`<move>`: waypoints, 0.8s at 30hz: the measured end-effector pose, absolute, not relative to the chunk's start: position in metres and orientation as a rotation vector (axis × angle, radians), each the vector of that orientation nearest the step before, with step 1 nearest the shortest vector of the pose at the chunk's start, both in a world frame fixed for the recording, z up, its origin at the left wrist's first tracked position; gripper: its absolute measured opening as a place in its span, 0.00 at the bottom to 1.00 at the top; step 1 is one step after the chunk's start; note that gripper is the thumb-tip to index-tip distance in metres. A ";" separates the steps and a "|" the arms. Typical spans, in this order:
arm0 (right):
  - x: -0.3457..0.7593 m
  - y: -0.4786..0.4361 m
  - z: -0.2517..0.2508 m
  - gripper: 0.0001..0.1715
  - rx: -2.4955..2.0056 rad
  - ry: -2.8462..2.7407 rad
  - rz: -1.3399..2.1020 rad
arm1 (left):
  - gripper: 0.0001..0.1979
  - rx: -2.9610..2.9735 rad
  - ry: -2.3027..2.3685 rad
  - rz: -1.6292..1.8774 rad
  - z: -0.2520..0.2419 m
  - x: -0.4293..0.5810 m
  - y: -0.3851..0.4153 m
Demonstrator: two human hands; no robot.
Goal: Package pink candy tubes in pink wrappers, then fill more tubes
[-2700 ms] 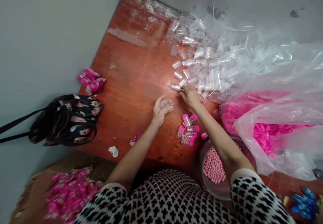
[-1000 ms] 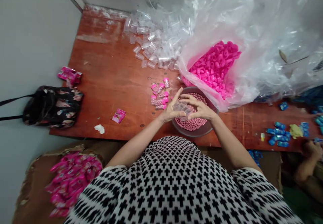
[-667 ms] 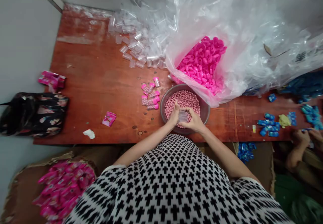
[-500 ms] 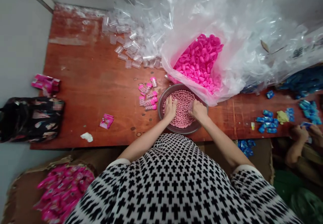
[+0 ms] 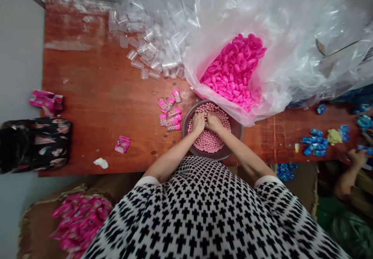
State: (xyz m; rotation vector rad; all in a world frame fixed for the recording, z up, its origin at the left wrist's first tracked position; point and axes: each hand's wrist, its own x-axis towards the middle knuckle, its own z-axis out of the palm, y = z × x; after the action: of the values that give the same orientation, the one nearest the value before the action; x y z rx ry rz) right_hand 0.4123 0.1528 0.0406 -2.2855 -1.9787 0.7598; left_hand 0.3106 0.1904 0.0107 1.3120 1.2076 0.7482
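A dark round bowl (image 5: 238,136) at the table's front edge holds a heap of small pink balls (image 5: 208,141). Both hands are down in it, close together over the balls. My left hand (image 5: 198,122) is closed with its fingers curled inward; my right hand (image 5: 213,122) is closed beside it, fingertips turned toward the left. Whatever lies between the fingers is hidden. Just left of the bowl lie several small clear bottles (image 5: 174,112) with pink caps and pink balls inside. Behind it, a translucent plastic bag (image 5: 190,70) gapes open on many pink caps (image 5: 231,74).
Clear empty tubes (image 5: 154,53) are piled at the back. Pink packets (image 5: 122,144) and a dark patterned bag (image 5: 52,142) lie left. Blue-wrapped pieces (image 5: 314,144) sit right, near another person's hand (image 5: 357,157). Below the left edge, a carton (image 5: 35,222) holds pink packets.
My right hand has moved left from the bowl's right side to meet my left hand. The left hand stays over the balls, its fingers now curled in. The view has shifted slightly.
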 end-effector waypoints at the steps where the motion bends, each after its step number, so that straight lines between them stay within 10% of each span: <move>1: 0.410 0.152 0.037 0.19 -2.249 -1.951 0.788 | 0.15 1.328 1.189 0.754 0.014 0.309 0.188; 12: 0.431 0.113 0.031 0.44 -1.918 -1.520 0.897 | 0.16 1.377 1.072 0.751 0.041 0.279 0.180; 24: 0.411 0.105 0.036 0.14 -1.867 -1.343 0.877 | 0.04 1.817 1.191 0.341 0.047 0.278 0.176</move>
State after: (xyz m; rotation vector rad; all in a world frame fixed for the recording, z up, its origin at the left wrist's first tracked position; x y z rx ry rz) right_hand 0.4114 0.1049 0.0362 -1.8671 -1.3431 0.8775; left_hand 0.2784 0.1760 0.0467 1.8166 1.1908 0.3409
